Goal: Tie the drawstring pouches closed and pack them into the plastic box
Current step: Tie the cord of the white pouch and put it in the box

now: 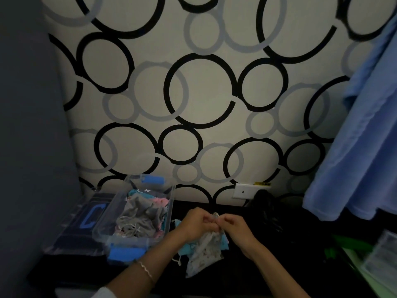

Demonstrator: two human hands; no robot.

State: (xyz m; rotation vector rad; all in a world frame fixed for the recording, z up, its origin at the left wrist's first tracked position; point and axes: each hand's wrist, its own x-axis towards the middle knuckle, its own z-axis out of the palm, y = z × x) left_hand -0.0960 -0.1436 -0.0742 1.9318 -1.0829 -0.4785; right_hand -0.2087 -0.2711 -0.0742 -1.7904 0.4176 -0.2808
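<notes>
A white patterned drawstring pouch [203, 253] hangs over the dark table, its neck bunched between my two hands. My left hand [196, 223] and my right hand [233, 227] both pinch its pale cord [215, 215] just above the neck. Under the pouch lie light blue pouches [185, 249] on the table. To the left stands the clear plastic box [137, 240] with blue latches; it holds several pouches, a grey one [139, 216] on top and pink and teal ones behind it.
The box's clear lid [71, 229] with a blue letter lies flat left of the box. A dark bundle [266, 203] sits by the wall socket [243, 191]. Blue cloth [354, 147] hangs at the right. Green and clear items [365, 250] lie at the right edge.
</notes>
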